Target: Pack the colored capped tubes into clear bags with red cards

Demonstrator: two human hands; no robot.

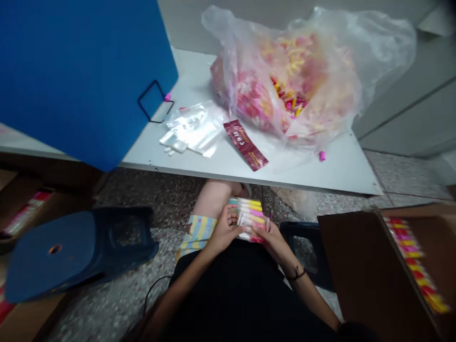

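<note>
The white counter (306,172) spans the upper middle of the view, its near edge just in front of the seated person. A broad blue panel (81,66) covers its left end. On the right of the counter sits a big translucent bag (249,102), its mouth gaping over a heap of small red, pink, yellow and white pieces. Low at the right, an open cardboard box (345,266) holds a row of brightly coloured tubes (415,256); low at the left stands a blue stool (53,251) with a round hole in its seat. Flat clear sleeves (199,130) lie overlapping on the counter, left of the bag. The left hand (224,230) and right hand (270,237) meet over the lap, holding between them a pack of coloured sticks (251,213), below the counter's near edge. The left fingers curl against the pack's left side, thumb across its face; the right fingers pinch its lower right corner, partly hidden. A maroon packet (245,145) lies slantwise between the sleeves and the bag. Smallest is a pink cap (322,156) near the counter's right end.
</note>
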